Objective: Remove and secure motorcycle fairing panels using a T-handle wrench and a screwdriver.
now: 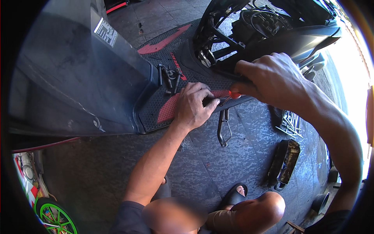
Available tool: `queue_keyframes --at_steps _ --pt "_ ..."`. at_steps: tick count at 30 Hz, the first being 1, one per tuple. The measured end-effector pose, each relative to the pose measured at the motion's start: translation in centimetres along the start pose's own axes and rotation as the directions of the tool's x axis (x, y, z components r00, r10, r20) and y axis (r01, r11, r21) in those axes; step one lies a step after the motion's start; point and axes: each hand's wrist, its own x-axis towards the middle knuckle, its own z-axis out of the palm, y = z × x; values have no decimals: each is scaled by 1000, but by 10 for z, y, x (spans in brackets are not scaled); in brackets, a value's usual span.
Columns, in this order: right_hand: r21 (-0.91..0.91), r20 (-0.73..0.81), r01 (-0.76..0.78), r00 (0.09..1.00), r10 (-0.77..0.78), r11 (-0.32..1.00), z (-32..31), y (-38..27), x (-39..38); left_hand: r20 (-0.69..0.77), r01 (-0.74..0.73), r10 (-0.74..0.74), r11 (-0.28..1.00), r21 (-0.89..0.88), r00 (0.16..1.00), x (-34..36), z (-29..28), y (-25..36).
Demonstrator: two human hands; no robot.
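Observation:
My right hand [269, 78] is closed around a screwdriver with an orange-red handle [235, 94]; most of the handle is hidden in the fist. Its thin shaft slants down-left to the edge of a scooter's footboard [150, 107]. Beside the tip, my left hand [193, 104] rests on the red and black footboard mat, fingers bent and thumb apart from the forefinger. The fingertips are partly hidden. Several loose bolts [168, 80] lie on the mat just beyond the left hand.
Left of the footboard rises a dark body panel [78, 78]. On the right the scooter is opened up, with bare frame and wiring [261, 23]. Below hangs the side stand [224, 130]. On the floor are a black tray [284, 163], several metal rods [290, 124] and a green wheel [56, 216].

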Motion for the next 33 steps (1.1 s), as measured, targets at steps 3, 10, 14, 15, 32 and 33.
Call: queue_keyframes --at_steps 3,10,14,15,32,33 --pt "23 -83 -48 995 50 999 6 1 -1 -5 -2 2 1000 3 1000 1 -3 2" --pt "64 -60 -40 997 43 997 6 3 -8 -14 -3 3 1000 4 1000 1 -2 -1" --pt "-2 -184 154 971 -152 988 9 7 -7 26 38 -38 999 -25 999 3 -3 4" --pt "42 27 -47 999 46 998 -2 1 -4 19 31 -31 999 -23 999 2 -2 3" --pt "-58 -221 337 914 -341 940 7 9 -12 15 8 -8 1000 -10 1000 1 3 7" --pt "-7 42 57 998 -57 998 -6 0 -6 11 10 -9 1000 -19 1000 2 4 6"
